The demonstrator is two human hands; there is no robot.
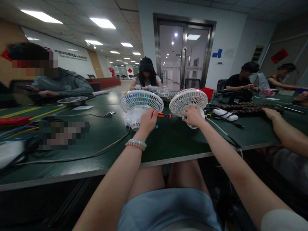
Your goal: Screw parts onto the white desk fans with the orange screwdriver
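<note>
Two white fans with round grilles stand side by side on the green table. My left hand [148,120] is closed at the motor housing of the left fan [141,100]. An orange and black screwdriver [165,115] sticks out just right of its fingers; whether they touch it I cannot tell. My right hand [193,116] has its fingers curled over the back of the right fan [187,100]. A small teal part shows beside each hand. Blue blades are visible through the left grille. The gripping fingertips are partly hidden.
A white cable [103,148] runs left across the table [101,134]. On the right are a white power strip [225,114], dark cords and a red bin [207,93]. A metal tray [72,100] stands left. A co-worker's arm [286,128] reaches in from the right; other people sit around.
</note>
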